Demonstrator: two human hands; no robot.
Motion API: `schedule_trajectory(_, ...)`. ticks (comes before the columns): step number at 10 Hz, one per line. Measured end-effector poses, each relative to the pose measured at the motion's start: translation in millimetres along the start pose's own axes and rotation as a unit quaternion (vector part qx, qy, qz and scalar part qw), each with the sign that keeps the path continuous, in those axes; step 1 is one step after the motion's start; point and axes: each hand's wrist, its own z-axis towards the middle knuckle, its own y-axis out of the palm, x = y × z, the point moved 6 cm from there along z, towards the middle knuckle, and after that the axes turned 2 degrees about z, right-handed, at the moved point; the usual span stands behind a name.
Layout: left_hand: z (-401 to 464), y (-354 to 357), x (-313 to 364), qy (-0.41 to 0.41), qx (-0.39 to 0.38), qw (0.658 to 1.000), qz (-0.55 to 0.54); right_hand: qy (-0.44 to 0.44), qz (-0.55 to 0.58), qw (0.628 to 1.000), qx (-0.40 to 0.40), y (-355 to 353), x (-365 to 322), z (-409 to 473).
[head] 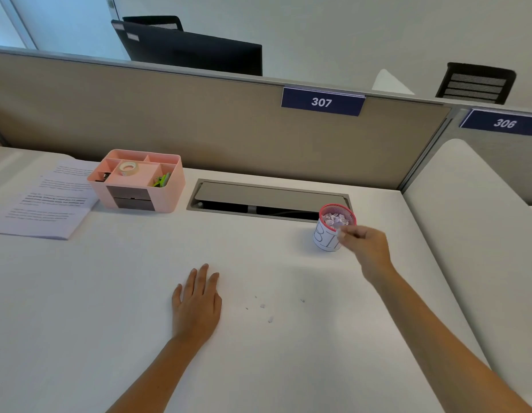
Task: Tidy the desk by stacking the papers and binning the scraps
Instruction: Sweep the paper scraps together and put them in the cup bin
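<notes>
white desk point(258, 263) with papers point(47, 201) stacked far left, right hand point(367, 248) at bin point(333, 226) rim, fingers pinching what looks like a tiny scrap to drop in, left hand point(197, 302) flat, fingers released, bracing near leftover scraps point(263, 306).

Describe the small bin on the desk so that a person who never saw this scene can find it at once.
Start at the blue sign 307 on the partition, then drop to the grey cable hatch in the desk. At its right end stands the bin, beside the right hand. It alone is a round cup with a pink mesh rim, a white handwritten label and crumpled scraps inside.
</notes>
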Motion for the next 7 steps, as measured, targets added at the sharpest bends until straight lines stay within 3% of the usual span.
schedule_trajectory(1,4.1,2.9,6.4,-0.001,-0.005,1.000,0.004,-0.036,-0.061,0.997,0.029,-9.3,-25.8,24.8)
schedule_trajectory(2,7.0,4.4,6.5,0.003,-0.003,1.000,0.007,-0.093,-0.236,0.966,0.044,-7.4,-48.0,50.6)
schedule_trajectory(4,7.7,4.6,5.9,0.001,-0.004,1.000,0.007,-0.115,-0.400,0.908,-0.049,19.3,-53.0,74.0)
schedule_trajectory(5,7.6,4.3,6.1,0.000,-0.005,1.000,0.006,-0.130,-0.395,0.909,-0.025,20.4,-56.2,78.4)
schedule_trajectory(6,6.9,2.9,5.9,0.000,-0.005,1.000,0.003,-0.189,-0.340,0.918,0.071,14.7,-62.8,65.5)
schedule_trajectory(7,6.4,1.8,6.7,0.000,-0.003,1.000,0.001,-0.236,-0.299,0.919,0.100,16.5,-61.7,43.4)
